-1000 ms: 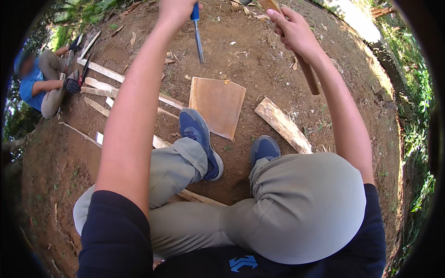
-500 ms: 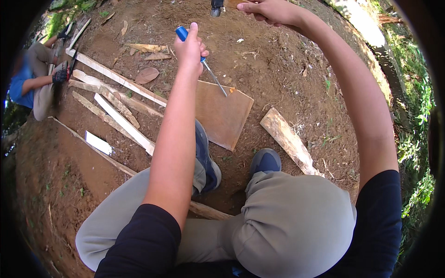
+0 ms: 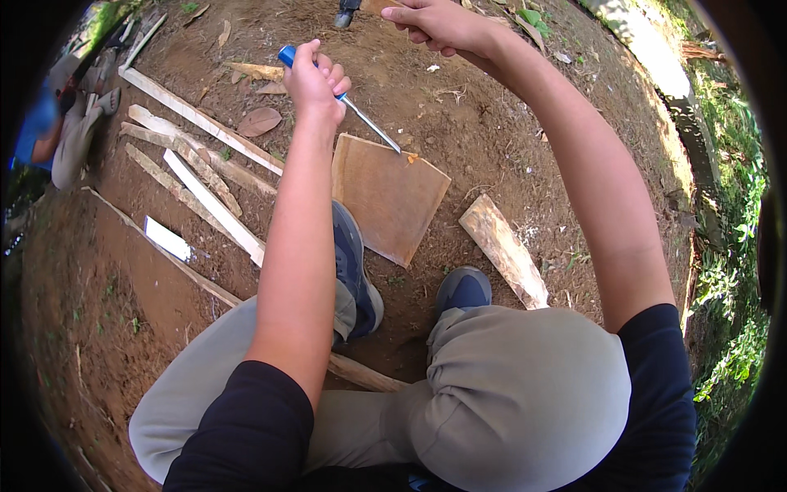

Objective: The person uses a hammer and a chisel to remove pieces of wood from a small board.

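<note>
My left hand (image 3: 316, 80) is wrapped round the blue handle of a chisel (image 3: 370, 123), its metal shaft slanting down to the right. The tip meets the far edge of a square brown wooden board (image 3: 392, 201), beside a small orange chip (image 3: 412, 159). Raised at the top edge, my right hand (image 3: 438, 25) grips the wooden handle of a hammer (image 3: 344, 15). Its dark head with a metal face is partly cut off by the frame. The board lies flat on the soil just beyond my shoes (image 3: 464, 289).
Several long wood strips (image 3: 201, 121) lie on the left, near a white flat piece (image 3: 167, 239). A rough plank (image 3: 504, 250) rests right of the board. At far left sits another person (image 3: 61, 123) in a blue shirt. Greenery (image 3: 742, 287) borders the right side.
The chisel has tilted flatter, its tip shifting from over the board to its far edge. Both my hands have moved slightly left. The other person has leaned farther left.
</note>
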Demonstrator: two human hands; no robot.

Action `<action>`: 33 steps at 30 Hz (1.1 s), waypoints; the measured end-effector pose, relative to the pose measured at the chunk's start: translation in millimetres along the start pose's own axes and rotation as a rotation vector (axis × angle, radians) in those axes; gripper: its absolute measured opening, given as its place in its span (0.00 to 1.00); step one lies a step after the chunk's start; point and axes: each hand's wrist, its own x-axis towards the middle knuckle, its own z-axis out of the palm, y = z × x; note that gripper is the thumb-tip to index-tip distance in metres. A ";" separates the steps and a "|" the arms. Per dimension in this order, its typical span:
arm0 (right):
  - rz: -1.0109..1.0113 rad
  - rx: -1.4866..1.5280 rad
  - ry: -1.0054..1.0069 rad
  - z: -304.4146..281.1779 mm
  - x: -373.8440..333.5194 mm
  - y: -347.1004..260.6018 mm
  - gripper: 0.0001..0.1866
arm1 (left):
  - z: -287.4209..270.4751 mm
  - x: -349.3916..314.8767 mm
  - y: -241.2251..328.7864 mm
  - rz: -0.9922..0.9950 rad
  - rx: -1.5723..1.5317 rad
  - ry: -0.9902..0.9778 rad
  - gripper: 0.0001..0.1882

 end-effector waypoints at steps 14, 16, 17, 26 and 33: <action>0.035 -1.140 -0.276 -4.9 62.3 -179.9 0.34 | -12.4 9.2 -11.4 0.008 -0.058 0.074 0.13; -0.266 -1.194 -0.276 -0.2 63.1 -144.2 0.36 | -15.2 14.9 -15.7 -0.007 -0.049 0.111 0.12; -0.308 -1.166 -0.257 10.3 67.5 -134.5 0.36 | -27.6 15.8 -10.9 0.015 -0.054 0.170 0.12; -0.218 -1.180 0.067 40.8 23.9 -167.7 0.32 | -36.9 -3.4 -16.2 0.054 -0.106 0.322 0.10; -0.283 -1.234 0.082 92.3 41.7 -210.7 0.24 | -28.0 -6.7 -9.5 0.084 -0.053 0.320 0.13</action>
